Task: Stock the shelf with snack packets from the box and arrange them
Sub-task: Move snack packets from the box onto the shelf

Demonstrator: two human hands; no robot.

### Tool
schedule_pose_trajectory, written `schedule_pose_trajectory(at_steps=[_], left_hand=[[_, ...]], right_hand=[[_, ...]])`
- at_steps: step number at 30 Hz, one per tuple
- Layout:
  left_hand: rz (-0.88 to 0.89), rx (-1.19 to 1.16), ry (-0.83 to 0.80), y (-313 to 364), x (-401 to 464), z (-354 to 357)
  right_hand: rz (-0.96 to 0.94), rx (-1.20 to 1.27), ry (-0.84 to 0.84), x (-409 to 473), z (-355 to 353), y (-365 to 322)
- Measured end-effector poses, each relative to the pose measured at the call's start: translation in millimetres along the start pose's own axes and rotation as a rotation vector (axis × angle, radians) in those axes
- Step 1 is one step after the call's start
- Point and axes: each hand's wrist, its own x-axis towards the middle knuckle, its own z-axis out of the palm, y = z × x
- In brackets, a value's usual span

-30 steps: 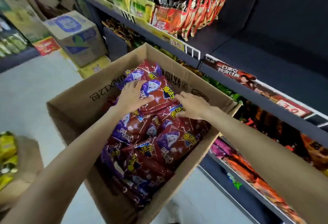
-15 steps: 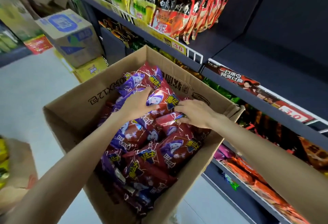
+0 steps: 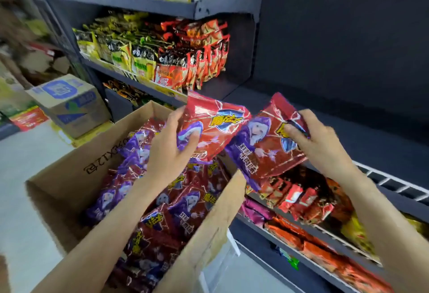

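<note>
Dark shelf (image 3: 348,116) behind; your left hand (image 3: 169,148) grips one red packet (image 3: 213,128) above the box (image 3: 67,183); your right hand (image 3: 318,144) pinches another packet (image 3: 267,146).

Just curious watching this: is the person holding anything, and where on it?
Yes. The left hand holds one red snack packet by its lower left side; the right hand holds another packet by its upper right corner.

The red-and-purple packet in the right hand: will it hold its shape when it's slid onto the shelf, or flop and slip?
Probably floppy: the packet creases and sags below the right hand, which pinches one corner. Its glossy film shows glare, so it may slide easily. It looks light, since a corner pinch carries it, as with the left hand and its packet.
</note>
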Motion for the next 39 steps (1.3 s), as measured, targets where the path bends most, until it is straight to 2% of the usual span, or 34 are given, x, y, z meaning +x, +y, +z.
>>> schedule_pose_trajectory(at_steps=[3,7,13,16,20,25,28,30,34,36,39], left_hand=[[0.130,0.013,-0.023,56.3,12.4,32.2],[0.378,0.207,0.017,123.6,24.4,88.6],[0.454,0.140,0.011,223.6,18.2,177.6],[0.482,0.117,0.003,272.0,19.3,219.0],[0.393,0.045,-0.069,327.0,31.8,277.3],[0.364,-0.057,-0.107,379.5,43.3,355.8],[0.337,-0.083,-0.159,407.0,47.7,402.2],[0.321,-0.086,-0.214,426.9,48.3,432.5],[0.168,-0.243,-0.447,456.9,46.9,485.4],[0.048,-0.379,-0.590,461.2,50.3,508.7],[-0.055,-0.445,-0.768,459.9,54.9,536.9]], right_hand=[[0.075,0.109,0.070,-36.2,-63.7,23.2],[0.104,0.087,0.166,-87.6,-146.0,62.5],[0.069,-0.151,0.509,-165.5,-258.1,114.0],[0.064,-0.282,0.625,-193.6,-309.7,140.2],[0.007,-0.707,0.681,-210.9,-372.8,191.0],[0.071,-1.024,0.487,-217.2,-413.0,255.2],[0.101,-1.063,0.326,-216.7,-421.4,280.4],[0.076,-1.009,0.291,-213.5,-424.9,290.4],[0.043,-0.971,0.386,-200.2,-432.1,302.6],[0.120,-0.999,0.459,-191.0,-435.1,307.7],[0.216,-1.015,0.521,-177.4,-435.6,314.9]])
